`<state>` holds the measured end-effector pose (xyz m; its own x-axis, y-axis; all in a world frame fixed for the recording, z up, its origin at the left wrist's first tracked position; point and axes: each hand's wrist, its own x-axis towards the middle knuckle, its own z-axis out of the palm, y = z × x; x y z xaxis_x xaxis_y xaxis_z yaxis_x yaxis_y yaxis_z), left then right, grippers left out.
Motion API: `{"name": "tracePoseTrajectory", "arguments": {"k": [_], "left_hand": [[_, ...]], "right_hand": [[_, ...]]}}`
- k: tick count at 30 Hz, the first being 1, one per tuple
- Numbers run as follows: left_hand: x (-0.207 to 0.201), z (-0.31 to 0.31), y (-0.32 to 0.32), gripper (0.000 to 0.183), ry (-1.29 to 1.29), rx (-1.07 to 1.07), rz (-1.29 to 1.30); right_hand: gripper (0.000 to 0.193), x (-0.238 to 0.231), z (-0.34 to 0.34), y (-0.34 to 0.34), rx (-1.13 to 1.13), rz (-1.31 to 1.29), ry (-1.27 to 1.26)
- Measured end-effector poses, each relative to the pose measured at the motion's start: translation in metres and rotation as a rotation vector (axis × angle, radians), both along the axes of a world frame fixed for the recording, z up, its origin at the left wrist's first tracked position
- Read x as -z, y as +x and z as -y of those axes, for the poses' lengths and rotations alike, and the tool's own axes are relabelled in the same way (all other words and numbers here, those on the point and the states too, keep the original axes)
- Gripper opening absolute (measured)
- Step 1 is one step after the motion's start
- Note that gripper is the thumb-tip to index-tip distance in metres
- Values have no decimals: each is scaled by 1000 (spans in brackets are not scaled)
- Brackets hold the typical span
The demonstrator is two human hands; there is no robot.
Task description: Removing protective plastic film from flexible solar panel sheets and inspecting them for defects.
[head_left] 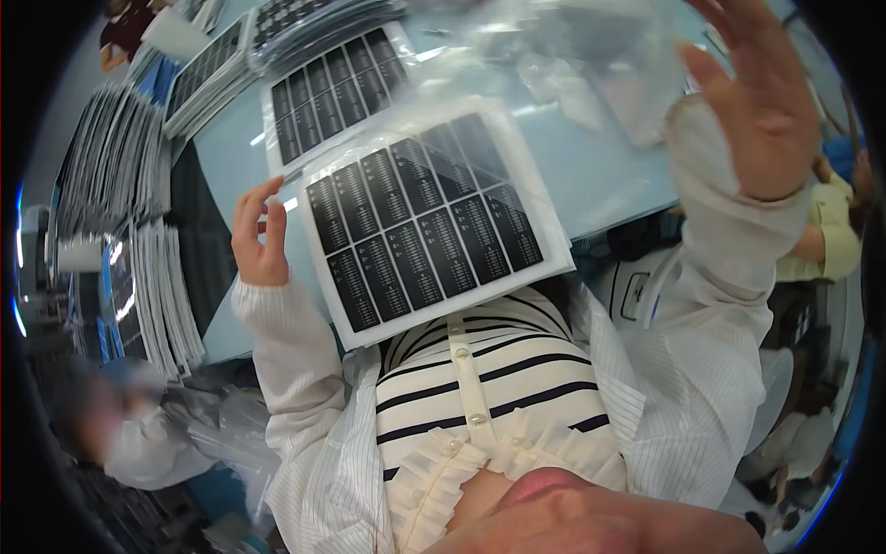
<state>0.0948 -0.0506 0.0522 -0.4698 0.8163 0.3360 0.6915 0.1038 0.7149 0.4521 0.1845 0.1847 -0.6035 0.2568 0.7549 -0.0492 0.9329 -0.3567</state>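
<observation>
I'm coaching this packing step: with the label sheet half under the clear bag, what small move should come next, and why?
Probably bring the raised right hand down onto the clear bag: only the left hand touches the label sheet, at its left edge.

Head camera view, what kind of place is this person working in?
Probably a packing or sorting bench in a workshop. Stacks of label sheets crowd the pale blue table, the left hand holds a sheet of black labels, and a clear plastic bag lies ahead.

The left hand (261, 238) pinches a black-gridded sheet (425, 222); the right hand (761, 111) is raised, spread.
</observation>
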Motion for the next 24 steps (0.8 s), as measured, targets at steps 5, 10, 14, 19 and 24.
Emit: {"name": "tracePoseTrajectory", "arguments": {"k": [5,10,14,19,24], "left_hand": [[-49,12,53,96,398,344,218],[-47,46,40,32,638,-26,426],[-48,94,23,13,772,-327,323],[-27,253,-19,14,885,-806,215],[41,378,-25,20,1023,-1796,273]], "right_hand": [[51,-23,41,-116,-318,-143,513],[67,-31,73,-162,-450,15,496],[83,-6,77,-217,-680,-200,403],[84,-14,79,-195,-598,35,598],[61,17,60,-184,-459,53,295]]}}
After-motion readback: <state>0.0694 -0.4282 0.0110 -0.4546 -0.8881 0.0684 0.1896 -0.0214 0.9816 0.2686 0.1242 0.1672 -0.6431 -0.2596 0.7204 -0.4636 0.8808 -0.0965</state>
